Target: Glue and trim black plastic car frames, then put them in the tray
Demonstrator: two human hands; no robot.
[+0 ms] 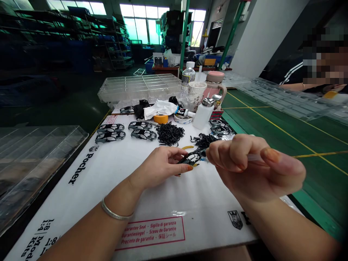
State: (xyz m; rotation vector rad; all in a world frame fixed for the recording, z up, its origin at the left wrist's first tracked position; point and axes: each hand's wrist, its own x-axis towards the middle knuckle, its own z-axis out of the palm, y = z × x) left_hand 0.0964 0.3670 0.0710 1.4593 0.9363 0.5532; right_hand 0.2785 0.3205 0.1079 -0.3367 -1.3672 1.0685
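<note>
Dark openwork frame (193, 158) sits over the white printed board (160, 203), pinched between your left hand's (160, 163) thumb and fingers; best hold it lightly by the rim, lest its thin bars flex. Your right hand (247, 166) is curled beside it, thumb pressed in; I cannot tell what it grips. Beyond lie a black strip pile (170, 134), similar frames (111, 136), a white bottle (201, 116), then bright windows (143, 30).

The left fingers (174, 169) hold a dark frame (191, 158) over a printed white board (190, 194).
</note>
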